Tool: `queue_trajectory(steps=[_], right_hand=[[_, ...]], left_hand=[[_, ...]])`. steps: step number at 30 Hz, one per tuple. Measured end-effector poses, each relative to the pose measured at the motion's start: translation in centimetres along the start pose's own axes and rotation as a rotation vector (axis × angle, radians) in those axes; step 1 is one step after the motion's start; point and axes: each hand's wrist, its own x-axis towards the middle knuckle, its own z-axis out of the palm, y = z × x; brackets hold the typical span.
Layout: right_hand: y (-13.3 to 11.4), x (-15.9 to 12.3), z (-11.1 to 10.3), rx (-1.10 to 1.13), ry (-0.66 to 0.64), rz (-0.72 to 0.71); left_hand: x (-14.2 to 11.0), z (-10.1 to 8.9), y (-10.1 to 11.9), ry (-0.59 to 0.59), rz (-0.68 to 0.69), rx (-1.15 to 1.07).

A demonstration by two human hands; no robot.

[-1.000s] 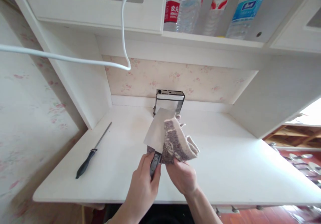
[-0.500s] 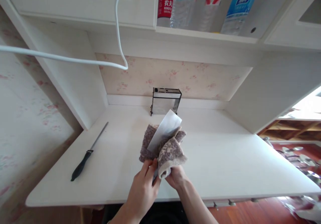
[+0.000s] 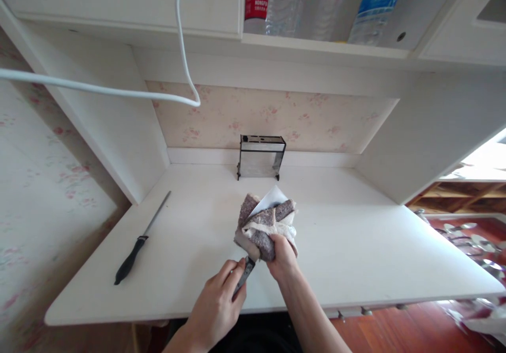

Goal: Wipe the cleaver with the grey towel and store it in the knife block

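Observation:
Low over the front middle of the counter, my left hand [image 3: 222,296] is closed on the dark handle of a cleaver [image 3: 270,199]. The broad, shiny blade points away from me and is mostly covered by a cloth. My right hand [image 3: 283,255] grips that brown and cream cloth [image 3: 264,225], folded over both sides of the blade; some of its fingers are hidden behind the cloth. To the left on the counter lies a sharpening steel [image 3: 136,250] with a black handle, apart from both hands.
At the back of the white counter [image 3: 336,247] stands a metal knife block [image 3: 261,158] against the wall. Several plastic bottles [image 3: 284,5] fill an open shelf overhead. A white cable [image 3: 118,92] hangs across the upper left.
My right hand has come up and folded the cloth over the blade, so less of it shows. My left hand has shifted slightly down and left with the handle.

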Motion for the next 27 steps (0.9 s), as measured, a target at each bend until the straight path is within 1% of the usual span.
queue_trajectory(steps=[2, 4, 8, 12, 15, 16, 18, 20, 21, 22, 24, 27], right_hand=[[-1.3, 1.2, -0.2, 0.029, 0.057, 0.033], [-2.7, 2.2, -0.3, 0.058, 0.076, 0.060], [-5.1, 4.0, 0.0, 0.087, 0.092, 0.031], [-7.3, 6.2, 0.2, 0.107, 0.098, -0.059], [-9.8, 7.6, -0.4, 0.177, 0.113, -0.235], [-10.7, 7.8, -0.8, 0.204, 0.097, -0.297], [-11.9, 7.6, -1.4, 0.245, 0.011, -0.372], [-12.4, 6.5, -1.8, 0.270, -0.114, -0.376], [-12.4, 5.7, -1.8, 0.282, -0.172, -0.364], [-12.2, 4.9, -1.7, 0.293, -0.221, -0.347], [-11.4, 3.3, -1.2, 0.309, -0.276, -0.293], [-9.9, 1.7, -0.3, 0.296, -0.280, -0.172]], left_hand=[[-0.3, -0.4, -0.2, -0.022, 0.011, -0.005], [-0.5, -0.7, -0.5, -0.039, 0.026, -0.001], [-0.5, -1.5, -1.2, -0.027, 0.073, -0.020], [-0.5, -2.8, -1.6, 0.015, 0.068, -0.094], [-0.8, -3.9, -1.8, 0.057, -0.005, -0.225], [-0.8, -4.2, -1.8, 0.079, -0.057, -0.291], [-0.4, -4.9, -1.8, 0.141, -0.214, -0.479], [0.5, -5.5, -1.7, 0.228, -0.375, -0.751], [1.0, -5.8, -1.6, 0.264, -0.429, -0.902], [1.6, -6.0, -1.5, 0.284, -0.458, -1.047], [2.8, -6.3, -1.3, 0.288, -0.457, -1.277], [4.0, -6.2, -0.4, 0.294, -0.446, -1.477]])
